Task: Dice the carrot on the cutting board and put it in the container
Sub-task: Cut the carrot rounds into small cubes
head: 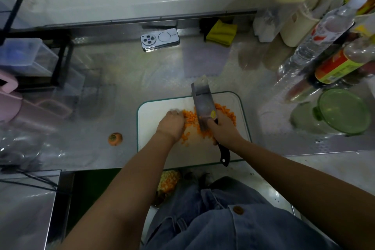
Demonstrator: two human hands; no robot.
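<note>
A white cutting board (154,148) with a green rim lies on the steel counter in front of me. Small orange carrot dice (225,112) are spread over its middle and far right. My right hand (223,130) grips the black handle of a cleaver (203,103), whose wide blade stands among the dice. My left hand (172,123) rests with curled fingers on the dice at the blade's left side. A round green container (343,111) stands on the counter to the right of the board.
A cut carrot top (115,138) lies on the counter left of the board. A phone (160,39) and a yellow cloth (222,33) sit at the back. Bottles (324,32) crowd the right side. Pink and clear boxes (26,57) stand at left.
</note>
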